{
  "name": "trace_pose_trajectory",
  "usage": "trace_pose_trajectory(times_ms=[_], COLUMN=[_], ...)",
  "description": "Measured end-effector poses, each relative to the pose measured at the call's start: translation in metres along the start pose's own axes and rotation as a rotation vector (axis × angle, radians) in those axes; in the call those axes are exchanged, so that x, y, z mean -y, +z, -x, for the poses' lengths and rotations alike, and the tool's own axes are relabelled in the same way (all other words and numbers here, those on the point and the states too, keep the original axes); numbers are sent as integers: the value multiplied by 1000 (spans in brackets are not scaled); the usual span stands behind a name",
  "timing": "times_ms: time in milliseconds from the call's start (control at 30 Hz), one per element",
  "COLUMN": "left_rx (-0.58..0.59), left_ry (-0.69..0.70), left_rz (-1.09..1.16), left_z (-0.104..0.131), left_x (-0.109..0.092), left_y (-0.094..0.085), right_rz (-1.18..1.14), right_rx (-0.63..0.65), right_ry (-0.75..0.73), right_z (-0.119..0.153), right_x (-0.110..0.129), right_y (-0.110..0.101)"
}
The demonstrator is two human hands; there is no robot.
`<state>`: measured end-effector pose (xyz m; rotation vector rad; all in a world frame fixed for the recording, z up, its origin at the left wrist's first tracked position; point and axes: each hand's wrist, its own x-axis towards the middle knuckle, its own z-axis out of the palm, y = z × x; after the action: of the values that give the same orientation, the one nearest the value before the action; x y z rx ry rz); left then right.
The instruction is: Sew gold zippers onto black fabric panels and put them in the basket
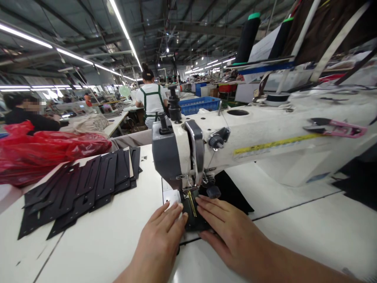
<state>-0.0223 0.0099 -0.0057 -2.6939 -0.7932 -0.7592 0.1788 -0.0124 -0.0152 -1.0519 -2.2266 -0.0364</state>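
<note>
A white and grey sewing machine (165,157) stands before me. Under its needle area lies a dark fabric piece (191,225) with a gold-toothed zipper (192,204) along its middle. My left hand (163,236) rests at the piece's left edge, fingers stretched out and lying flat. Across its right side lies my right hand (232,230), also flat, fingertips close to the zipper. Neither hand is wrapped round anything. Black fabric (232,192) spreads behind the presser area, partly hidden by the machine. The needle tip is too small to make out.
Black panels with slots (85,184) lie overlapping on the table's left, beside a red plastic bag (53,149). Pink-handled thread snips (335,126) rest on the machine arm. Black thread cones (248,39) stand above. Beyond are a blue crate (200,104) and a person (152,98).
</note>
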Motion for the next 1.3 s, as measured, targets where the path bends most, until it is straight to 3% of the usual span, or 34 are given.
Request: trace_pose_trajectory(times_ms=[167,433,633,800,967,1167,1300], left_rx=[-48,17,-127,-93,70,45,37], left_ry=[18,129,51,73,119,93,73], left_rz=[50,9,62,36,-31,-23,12], left_z=[0,-5,2,-4,-13,-14,-15], left_x=[-1,2,6,11,19,26,29], left_y=[0,-2,16,14,3,11,14], right_rz=[-5,55,72,58,17,-4,29], right_rx=[34,24,21,31,78,58,-21], right_ry=[-28,-76,-82,-81,-52,-40,-86], right_z=[0,-3,-6,-12,-20,-27,-31], right_x=[-1,0,-3,-7,-12,-16,-19], right_y=[-1,1,4,4,5,5,7])
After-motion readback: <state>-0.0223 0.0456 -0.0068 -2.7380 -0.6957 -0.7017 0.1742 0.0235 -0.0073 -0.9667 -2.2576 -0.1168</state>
